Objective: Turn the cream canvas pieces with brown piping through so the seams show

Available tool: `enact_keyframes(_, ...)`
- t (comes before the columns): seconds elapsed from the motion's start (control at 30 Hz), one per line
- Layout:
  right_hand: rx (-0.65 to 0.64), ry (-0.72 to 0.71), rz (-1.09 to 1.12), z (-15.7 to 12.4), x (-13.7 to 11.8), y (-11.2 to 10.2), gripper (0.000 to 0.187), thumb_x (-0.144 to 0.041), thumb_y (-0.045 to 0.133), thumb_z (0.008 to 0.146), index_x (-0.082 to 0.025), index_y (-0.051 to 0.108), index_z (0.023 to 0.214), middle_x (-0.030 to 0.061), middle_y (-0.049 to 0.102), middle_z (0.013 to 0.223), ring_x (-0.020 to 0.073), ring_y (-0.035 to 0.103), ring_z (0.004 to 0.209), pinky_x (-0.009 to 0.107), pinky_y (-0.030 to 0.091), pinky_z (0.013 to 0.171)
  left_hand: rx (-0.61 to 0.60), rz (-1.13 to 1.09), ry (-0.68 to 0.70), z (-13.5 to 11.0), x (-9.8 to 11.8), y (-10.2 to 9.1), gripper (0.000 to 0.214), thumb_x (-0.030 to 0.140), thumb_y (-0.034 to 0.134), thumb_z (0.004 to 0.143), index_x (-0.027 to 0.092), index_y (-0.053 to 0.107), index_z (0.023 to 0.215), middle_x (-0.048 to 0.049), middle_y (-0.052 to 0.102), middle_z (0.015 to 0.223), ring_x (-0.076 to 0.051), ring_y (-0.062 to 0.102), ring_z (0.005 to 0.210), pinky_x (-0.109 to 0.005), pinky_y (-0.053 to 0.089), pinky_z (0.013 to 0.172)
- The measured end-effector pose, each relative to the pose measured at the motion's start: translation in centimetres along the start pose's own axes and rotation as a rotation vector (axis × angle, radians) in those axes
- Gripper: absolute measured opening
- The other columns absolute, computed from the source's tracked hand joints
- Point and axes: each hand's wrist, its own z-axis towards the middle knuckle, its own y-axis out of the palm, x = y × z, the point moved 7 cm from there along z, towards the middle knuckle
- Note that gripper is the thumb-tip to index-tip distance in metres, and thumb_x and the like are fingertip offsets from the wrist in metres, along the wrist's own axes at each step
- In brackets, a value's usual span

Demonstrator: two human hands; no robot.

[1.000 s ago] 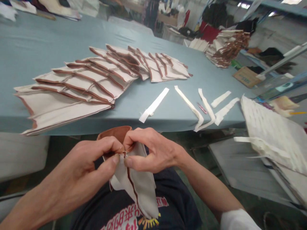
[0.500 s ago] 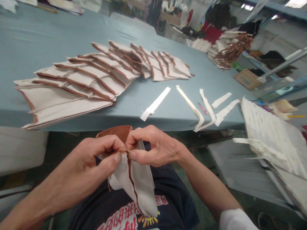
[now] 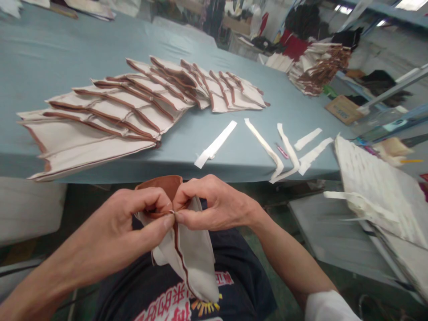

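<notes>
Over my lap hangs a sewn fabric piece (image 3: 195, 249), off-white with a brown lining and a brown-edged seam down its middle. My left hand (image 3: 145, 218) pinches its upper edge at the seam between thumb and fingers. Close against it, my right hand (image 3: 209, 205) pinches the same edge from the right. The thumb tips nearly meet at the top of the seam. What lies between the fingertips is partly hidden. Similar off-white pieces with brown edging (image 3: 110, 116) lie overlapped in a long row on the table beyond my hands.
The blue-covered table (image 3: 100, 38) ends just beyond my hands. White strips (image 3: 216, 145) and a small pink tool (image 3: 281, 150) lie near its edge. At right, a board carries pale strips (image 3: 374, 191). Farther back are a fabric stack (image 3: 317, 67) and a cardboard box (image 3: 343, 109).
Both thumbs have shifted slightly and closed nearer together over the top of the seam. The fabric piece stays in both hands; the row on the table is unchanged.
</notes>
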Motion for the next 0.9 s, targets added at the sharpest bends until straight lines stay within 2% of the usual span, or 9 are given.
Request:
enact_keyframes(0.2, -0.014, 0.045, 0.022, 0.0, 0.4, 0.0, 0.012, -0.019, 0.061, 0.094, -0.017, 0.065, 0.082, -0.0027, 0.066, 0.077, 0.0089, 0.056, 0.068, 0.021, 0.046, 0.070, 0.014, 0.000, -0.010, -0.2, 0.0, -0.2, 0.030, 0.039, 0.054, 0.091, 0.023, 0.069, 0.071, 0.0053, 0.063, 0.064, -0.014, 0.053, 0.060, -0.023, 0.041, 0.056)
enact_keyframes(0.37, -0.002, 0.050, -0.014, 0.0, 0.4, 0.1, 0.011, -0.018, 0.061, 0.093, -0.018, 0.063, 0.083, -0.0022, 0.068, 0.080, 0.0092, 0.058, 0.070, 0.021, 0.045, 0.071, 0.090, 0.024, -0.061, -0.6, 0.2, -0.5, 0.029, 0.036, 0.051, 0.091, 0.023, 0.068, 0.072, 0.0051, 0.066, 0.067, -0.015, 0.059, 0.066, -0.024, 0.045, 0.064)
enact_keyframes(0.6, 0.018, 0.076, -0.102, 0.0, 0.7, 0.2, 0.009, -0.021, 0.060, 0.091, -0.019, 0.059, 0.081, -0.0032, 0.063, 0.076, 0.0105, 0.057, 0.071, 0.022, 0.043, 0.072, 0.117, 0.036, 0.059, -0.5, -1.2, -0.4, 0.024, 0.034, 0.053, 0.092, 0.024, 0.071, 0.079, 0.0022, 0.074, 0.075, -0.018, 0.067, 0.070, -0.026, 0.049, 0.065)
enact_keyframes(0.7, 0.026, 0.069, -0.107, 0.0, 0.7, 0.4, 0.011, -0.022, 0.060, 0.090, -0.019, 0.057, 0.080, -0.0032, 0.062, 0.077, 0.0102, 0.055, 0.070, 0.023, 0.043, 0.072, 0.114, 0.013, 0.037, -0.6, -1.5, -0.4, 0.025, 0.037, 0.054, 0.091, 0.023, 0.071, 0.078, 0.0019, 0.072, 0.074, -0.018, 0.065, 0.068, -0.026, 0.048, 0.064)
enact_keyframes(0.8, 0.021, 0.101, -0.126, 0.1, 1.0, 0.6, 0.012, -0.024, 0.059, 0.091, -0.020, 0.055, 0.080, -0.0040, 0.060, 0.075, 0.0108, 0.055, 0.071, 0.023, 0.042, 0.072, 0.106, -0.002, -0.043, -1.0, -1.5, -0.6, 0.028, 0.041, 0.054, 0.092, 0.022, 0.071, 0.081, 0.0014, 0.072, 0.077, -0.018, 0.064, 0.073, -0.025, 0.048, 0.066)
enact_keyframes(0.9, 0.008, 0.123, -0.139, 0.2, 1.1, 0.9, 0.013, -0.025, 0.060, 0.092, -0.021, 0.056, 0.080, -0.0039, 0.061, 0.075, 0.0112, 0.054, 0.071, 0.024, 0.041, 0.072, 0.045, -0.057, -0.080, -1.2, -1.7, -0.5, 0.032, 0.045, 0.052, 0.096, 0.023, 0.071, 0.083, 0.0022, 0.070, 0.078, -0.017, 0.063, 0.074, -0.023, 0.049, 0.067)
